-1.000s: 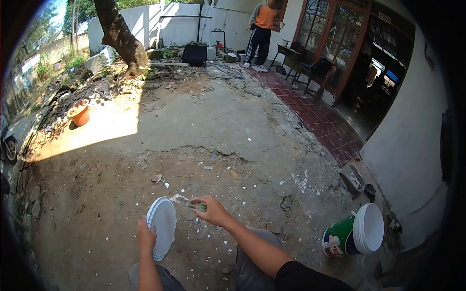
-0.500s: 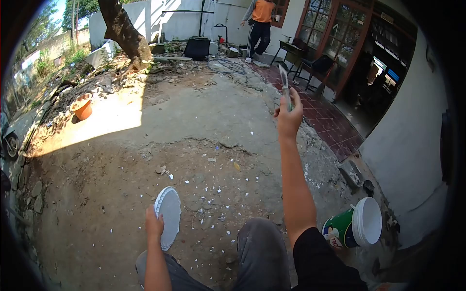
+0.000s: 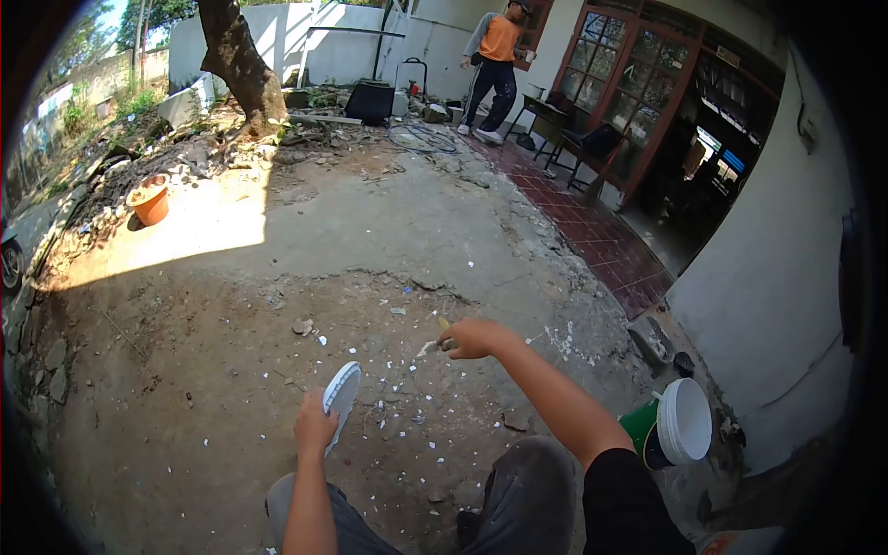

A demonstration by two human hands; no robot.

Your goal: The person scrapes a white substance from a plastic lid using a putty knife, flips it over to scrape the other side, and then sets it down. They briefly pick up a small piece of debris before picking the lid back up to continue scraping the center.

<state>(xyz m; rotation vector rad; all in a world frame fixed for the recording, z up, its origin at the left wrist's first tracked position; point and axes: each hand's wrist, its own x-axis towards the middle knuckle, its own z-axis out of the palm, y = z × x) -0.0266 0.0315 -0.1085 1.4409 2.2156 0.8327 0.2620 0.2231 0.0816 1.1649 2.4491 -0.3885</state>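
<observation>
My left hand [image 3: 316, 427] grips the rim of a white bucket lid [image 3: 343, 403], held on edge and tilted above the ground. My right hand [image 3: 474, 339] is closed, stretched forward to the right of the lid. In it is a knife, mostly hidden by the fingers; a pale blurred part of its blade [image 3: 427, 349] seems to show past them. Small white flakes [image 3: 407, 407] lie scattered on the dirt below both hands. A white and green bucket [image 3: 683, 421] lies on its side to the right.
Broken concrete pieces [image 3: 651, 340] lie along the white wall [image 3: 768, 277]. A red tiled step [image 3: 601, 231] leads to a doorway. An orange flowerpot [image 3: 149, 202] stands at the left, near a tree [image 3: 242, 69]. At the back, a person in an orange top [image 3: 498, 42] is on foot.
My right hand has swung down and left from its raised position with the knife. The lid has turned more edge-on and shifted slightly right. The person at the back has changed stance.
</observation>
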